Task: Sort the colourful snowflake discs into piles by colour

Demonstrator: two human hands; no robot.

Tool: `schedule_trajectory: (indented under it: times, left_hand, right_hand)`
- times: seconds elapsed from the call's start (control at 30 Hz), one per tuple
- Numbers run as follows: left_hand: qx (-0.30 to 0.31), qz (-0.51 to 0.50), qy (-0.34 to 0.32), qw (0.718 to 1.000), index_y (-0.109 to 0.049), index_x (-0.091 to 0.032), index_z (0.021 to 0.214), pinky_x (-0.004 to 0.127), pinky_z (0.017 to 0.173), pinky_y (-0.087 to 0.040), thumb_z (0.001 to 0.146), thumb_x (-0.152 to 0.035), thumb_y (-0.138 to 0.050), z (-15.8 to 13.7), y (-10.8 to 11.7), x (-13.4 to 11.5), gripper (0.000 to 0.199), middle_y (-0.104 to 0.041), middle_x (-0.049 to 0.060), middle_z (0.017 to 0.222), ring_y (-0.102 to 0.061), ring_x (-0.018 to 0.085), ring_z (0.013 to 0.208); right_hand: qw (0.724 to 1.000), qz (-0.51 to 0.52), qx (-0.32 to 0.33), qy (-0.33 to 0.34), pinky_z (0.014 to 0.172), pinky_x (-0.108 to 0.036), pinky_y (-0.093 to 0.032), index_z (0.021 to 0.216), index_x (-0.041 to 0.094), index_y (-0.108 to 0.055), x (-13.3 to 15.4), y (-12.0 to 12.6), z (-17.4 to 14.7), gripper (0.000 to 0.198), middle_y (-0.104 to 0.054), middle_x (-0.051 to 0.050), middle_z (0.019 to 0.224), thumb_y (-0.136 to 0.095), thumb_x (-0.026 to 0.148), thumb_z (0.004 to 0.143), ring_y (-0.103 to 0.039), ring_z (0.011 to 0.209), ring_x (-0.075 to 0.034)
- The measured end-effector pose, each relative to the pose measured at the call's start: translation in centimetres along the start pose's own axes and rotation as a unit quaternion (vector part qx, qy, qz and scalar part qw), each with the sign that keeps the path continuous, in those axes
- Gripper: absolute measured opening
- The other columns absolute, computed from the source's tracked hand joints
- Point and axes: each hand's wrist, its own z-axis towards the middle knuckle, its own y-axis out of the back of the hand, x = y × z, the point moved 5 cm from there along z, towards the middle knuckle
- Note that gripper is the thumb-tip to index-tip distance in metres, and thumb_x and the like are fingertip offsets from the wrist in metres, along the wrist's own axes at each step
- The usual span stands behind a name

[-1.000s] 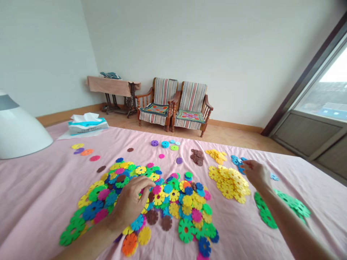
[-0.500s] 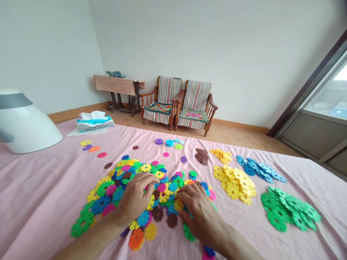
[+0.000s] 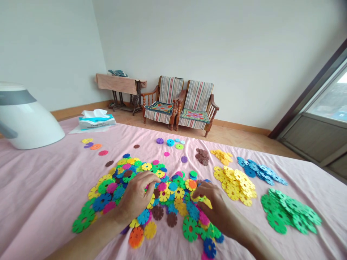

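Note:
A mixed pile of flower-shaped plastic discs (image 3: 162,196) in many colours lies on the pink cloth before me. My left hand (image 3: 139,189) rests over the pile's middle with its fingers curled inward; whatever they hold, if anything, is hidden. At the pile's right side my right hand (image 3: 215,204) is closed on a yellow disc (image 3: 204,200), pinched between thumb and fingers. Below that hand lie a green disc (image 3: 190,228) and a blue disc (image 3: 209,247). An orange disc (image 3: 136,237) sits at the pile's near edge.
Sorted heaps stand to the right: yellow discs (image 3: 235,182), green discs (image 3: 288,209), blue discs (image 3: 258,170) and brown discs (image 3: 202,157). Smaller orange-yellow discs (image 3: 221,156) lie behind. At left are a tissue box (image 3: 97,121) and a white kettle-like vessel (image 3: 32,124). Two armchairs (image 3: 177,104) stand beyond the table.
My right hand has shifted right and up from the pile, now with a yellow disc in its fingers, uncovering discs beneath. The left hand has stayed nearly in place.

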Motion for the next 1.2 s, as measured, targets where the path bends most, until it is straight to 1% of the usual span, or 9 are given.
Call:
schedule_trajectory:
  times: [0.17,0.37,0.43,0.6,0.73,0.83,0.97,1.1,1.2]
  left_hand:
    - [0.0,0.008,0.001,1.0,-0.063,-0.019,0.08,0.027,0.074,-0.051,0.083,-0.009,-0.043,0.0,0.0,0.1,0.023,-0.067,0.002,0.08,-0.064,0.016,0.08]
    - [-0.015,0.018,0.005,1.0,-0.064,-0.02,0.081,0.027,0.075,-0.05,0.083,-0.01,-0.044,0.3,0.5,0.4,0.023,-0.068,0.002,0.08,-0.064,0.016,0.08]
    - [-0.025,0.023,0.01,0.999,-0.065,-0.02,0.083,0.028,0.076,-0.051,0.084,-0.011,-0.044,0.4,0.9,0.6,0.023,-0.068,0.002,0.082,-0.064,0.016,0.081]
    - [-0.056,0.046,0.027,0.997,-0.067,-0.018,0.087,0.028,0.077,-0.051,0.085,-0.013,-0.044,0.9,2.1,1.5,0.024,-0.069,0.003,0.085,-0.065,0.017,0.081]
    - [-0.078,0.056,0.033,0.995,-0.066,-0.018,0.086,0.028,0.078,-0.05,0.086,-0.015,-0.043,1.1,2.8,2.1,0.023,-0.069,0.003,0.085,-0.064,0.017,0.083]
    - [-0.082,0.061,0.037,0.994,-0.065,-0.017,0.085,0.028,0.078,-0.05,0.087,-0.016,-0.042,1.0,2.8,2.5,0.023,-0.069,0.003,0.084,-0.064,0.017,0.083]
    - [-0.077,0.066,0.043,0.994,-0.066,-0.017,0.085,0.028,0.078,-0.049,0.086,-0.016,-0.044,1.0,2.6,2.6,0.022,-0.069,0.003,0.085,-0.064,0.017,0.083]
    - [-0.069,0.058,0.047,0.995,-0.067,-0.018,0.085,0.029,0.078,-0.05,0.086,-0.016,-0.044,1.0,2.5,2.6,0.023,-0.069,0.003,0.084,-0.065,0.017,0.082]
    - [-0.054,0.055,0.052,0.996,-0.068,-0.018,0.085,0.029,0.077,-0.05,0.086,-0.017,-0.044,1.1,2.1,2.8,0.024,-0.07,0.003,0.083,-0.065,0.018,0.082]
  right_hand:
    - [0.993,-0.083,0.074,-0.027,0.085,-0.041,-0.046,0.102,0.021,-0.06,1.4,-0.2,-0.3,0.034,-0.058,-0.008,0.102,-0.06,0.008,0.071,-0.054,0.101,-0.025]
    - [0.994,-0.07,0.033,-0.075,0.083,-0.037,-0.047,0.099,0.019,-0.061,1.6,-1.9,0.6,0.025,-0.06,-0.009,0.101,-0.048,0.006,0.082,-0.056,0.096,-0.022]
    - [0.995,-0.063,0.036,-0.067,0.085,-0.036,-0.046,0.102,0.02,-0.061,2.5,-2.5,0.9,0.026,-0.061,-0.008,0.104,-0.047,0.008,0.085,-0.056,0.097,-0.021]
    - [0.989,-0.076,0.098,0.081,0.1,-0.04,-0.037,0.128,0.029,-0.047,7.0,-4.6,1.6,0.04,-0.052,-0.002,0.133,-0.049,0.018,0.09,-0.044,0.121,-0.022]
    - [0.965,-0.1,0.145,0.196,0.107,-0.047,-0.027,0.132,0.029,-0.042,10.1,-6.9,2.1,0.039,-0.04,-0.002,0.145,-0.044,0.032,0.093,-0.031,0.133,-0.024]
    - [0.955,-0.108,0.159,0.226,0.107,-0.05,-0.027,0.131,0.026,-0.043,11.3,-8.1,2.9,0.041,-0.038,-0.005,0.145,-0.04,0.043,0.093,-0.029,0.134,-0.025]
    - [0.96,-0.136,0.159,0.186,0.107,-0.051,-0.026,0.117,0.02,-0.053,10.5,-7.9,4.3,0.031,-0.042,-0.009,0.141,-0.045,0.036,0.091,-0.031,0.131,-0.026]
    - [0.97,-0.165,0.148,0.104,0.104,-0.051,-0.027,0.108,0.019,-0.056,7.7,-6.4,4.6,0.023,-0.043,-0.009,0.14,-0.05,0.023,0.086,-0.042,0.123,-0.027]
    - [0.976,-0.16,0.136,0.053,0.1,-0.046,-0.032,0.106,0.02,-0.057,5.7,-5.3,3.9,0.023,-0.054,-0.008,0.127,-0.053,0.019,0.083,-0.049,0.114,-0.025]
